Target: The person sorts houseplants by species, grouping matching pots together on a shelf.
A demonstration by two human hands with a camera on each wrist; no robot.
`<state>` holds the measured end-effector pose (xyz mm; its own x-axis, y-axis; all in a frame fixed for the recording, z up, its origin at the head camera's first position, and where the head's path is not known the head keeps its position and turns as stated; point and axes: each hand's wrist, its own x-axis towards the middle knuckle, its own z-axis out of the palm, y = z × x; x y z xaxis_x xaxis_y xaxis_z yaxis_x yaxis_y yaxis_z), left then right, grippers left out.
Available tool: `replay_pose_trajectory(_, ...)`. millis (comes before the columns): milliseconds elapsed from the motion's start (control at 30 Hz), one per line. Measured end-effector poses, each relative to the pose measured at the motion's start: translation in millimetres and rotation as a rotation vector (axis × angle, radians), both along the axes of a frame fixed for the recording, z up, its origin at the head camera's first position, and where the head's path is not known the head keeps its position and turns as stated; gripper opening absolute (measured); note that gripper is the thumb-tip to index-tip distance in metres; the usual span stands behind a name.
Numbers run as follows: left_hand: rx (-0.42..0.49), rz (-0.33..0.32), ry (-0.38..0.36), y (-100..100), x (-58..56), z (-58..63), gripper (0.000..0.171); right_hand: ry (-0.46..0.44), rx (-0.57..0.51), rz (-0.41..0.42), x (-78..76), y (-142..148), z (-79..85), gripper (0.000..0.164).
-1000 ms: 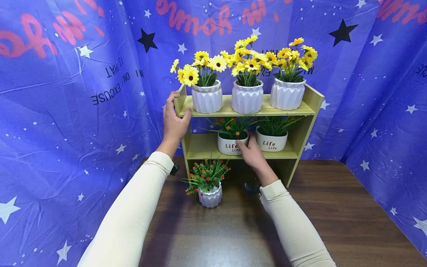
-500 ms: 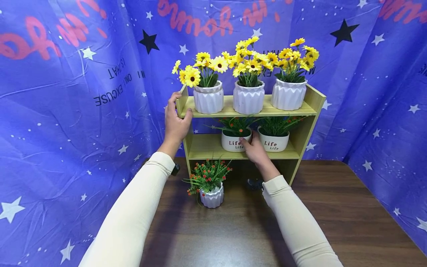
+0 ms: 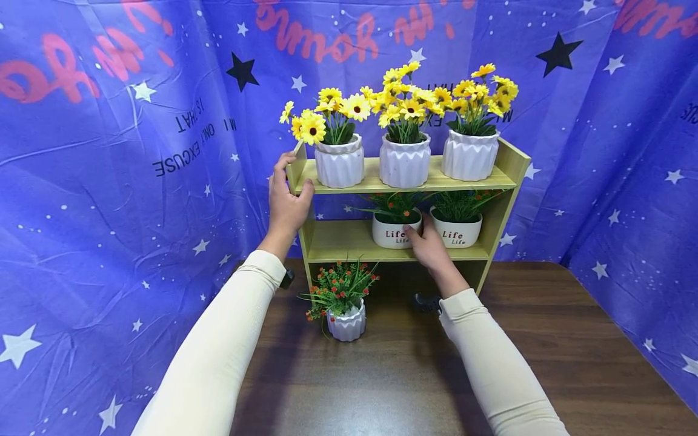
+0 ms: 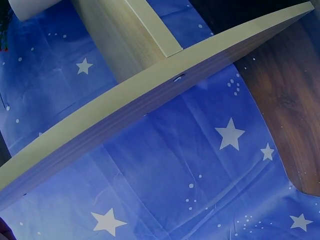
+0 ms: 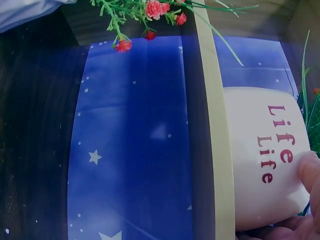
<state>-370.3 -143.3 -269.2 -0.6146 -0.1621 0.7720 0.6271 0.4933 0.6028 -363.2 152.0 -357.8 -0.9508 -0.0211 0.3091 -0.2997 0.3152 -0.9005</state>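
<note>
My right hand holds the right end of a white oval flower pot marked "Life" on the middle shelf, its thumb on the front. In the right wrist view that thumb lies beside the red lettering, fingers beneath. Grass with small orange flowers fills the pot. A second white "Life" pot stands right of it, beyond my fingers. My left hand grips the upper left side of the pale wooden shelf, thumb at the front; the left wrist view shows only the side panel.
Three white fluted pots, including a middle one, line the top board with yellow daisies. A smaller fluted pot with red-orange flowers stands on the dark wooden table before the shelf's left leg. A blue starry curtain surrounds the table.
My right hand has slid the left "Life" pot rightward along the middle shelf. The other "Life" pot has shifted a little right as well. My left hand stays at the shelf side.
</note>
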Motion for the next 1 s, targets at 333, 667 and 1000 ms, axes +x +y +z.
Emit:
replay_pose_trajectory(333, 0.010, 0.008, 0.017, 1, -2.3, -1.4, 0.051, 0.061, 0.022, -0.116, 7.8, 0, -6.2, 0.063)
replay_pose_trajectory(667, 0.018, 0.015, 0.045, 1, -3.4, -1.1, 0.052, 0.181, -0.105, -0.269, 53.8, -6, -35.5, 0.040)
replay_pose_trajectory(1000, 0.011, 0.032, 0.005, 1, -0.8, -0.5, 0.051, 0.196, -0.112, -0.224, 84.6, -29, -84.0, 0.032)
